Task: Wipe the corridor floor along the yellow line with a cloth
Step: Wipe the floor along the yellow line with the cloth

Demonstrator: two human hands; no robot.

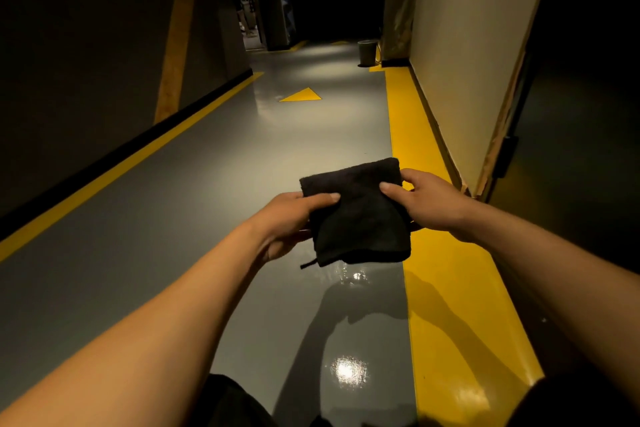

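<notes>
A folded black cloth (358, 211) hangs in the air in front of me, above the grey corridor floor (214, 204). My left hand (294, 218) pinches its left edge, thumb on top. My right hand (429, 201) pinches its right edge the same way. The cloth sits just left of the wide yellow line (446, 270) that runs along the right wall. A loose thread or tag dangles from the cloth's lower left corner.
A pale wall panel (460, 55) borders the yellow line on the right. A narrower yellow stripe (114, 170) follows the dark left wall. A yellow arrow (303, 95) marks the floor ahead. A grey bin (366, 53) stands at the far end. People stand in a far doorway (247, 3).
</notes>
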